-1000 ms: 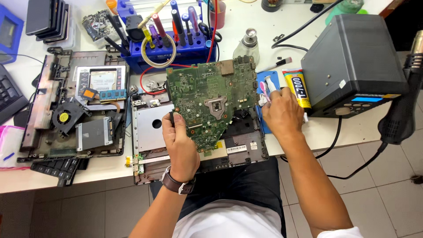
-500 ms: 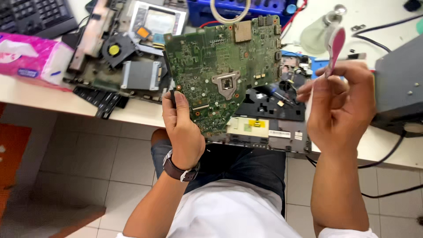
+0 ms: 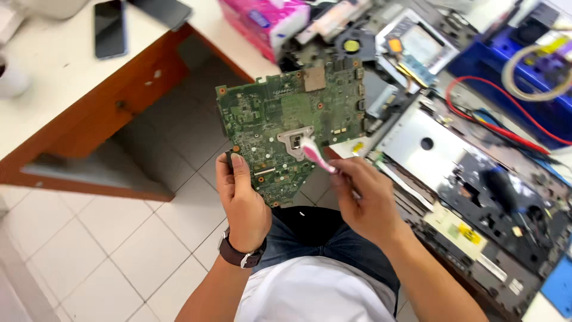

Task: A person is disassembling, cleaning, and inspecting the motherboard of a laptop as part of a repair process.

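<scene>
My left hand grips the lower edge of a green laptop motherboard and holds it up over the tiled floor, away from the desk. My right hand holds a pink and white toothbrush, whose head touches the board at the square metal socket near its middle. A dark watch sits on my left wrist.
An opened laptop chassis lies on the desk at right, with a fan and blue tool tray behind it. A pink tissue pack sits at top. A phone lies on a side desk with wooden drawers.
I have turned to the left and carried the motherboard off the desk over the floor. The toothbrush, raised in my right hand before, now rests on the board's socket.
</scene>
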